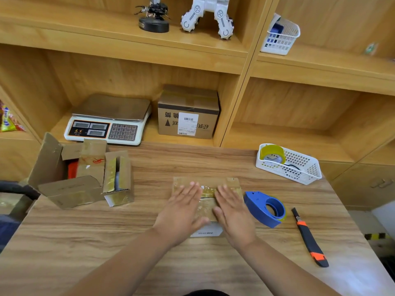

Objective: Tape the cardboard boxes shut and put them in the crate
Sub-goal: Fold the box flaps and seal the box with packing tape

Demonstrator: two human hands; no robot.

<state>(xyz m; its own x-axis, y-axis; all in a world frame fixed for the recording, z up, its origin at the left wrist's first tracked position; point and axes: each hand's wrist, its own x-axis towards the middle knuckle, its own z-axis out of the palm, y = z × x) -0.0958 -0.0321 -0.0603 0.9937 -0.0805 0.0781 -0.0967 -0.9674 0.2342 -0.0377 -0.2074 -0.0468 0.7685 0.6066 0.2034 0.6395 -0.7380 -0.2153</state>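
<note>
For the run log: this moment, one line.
left hand flat on cardboard box | right hand flat on it | tape dispenser beside, untouched

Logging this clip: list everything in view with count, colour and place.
centre box: one, brown, under both hands
large open box: one, brown, table left
small open box: one, brown, beside it
tape dispenser: one, blue, right of centre box
utility knife: one, black and orange, table right
table basket: one, white, far right
tape roll: one, yellow, in that basket
scale: one, white, lower shelf
sealed box: one, brown, beside scale
shelf basket: one, white, upper shelf
black model: one, upper shelf
white model: one, beside it
packet: one, multicoloured, far left
left hand: one, on centre box
right hand: one, on centre box
</note>
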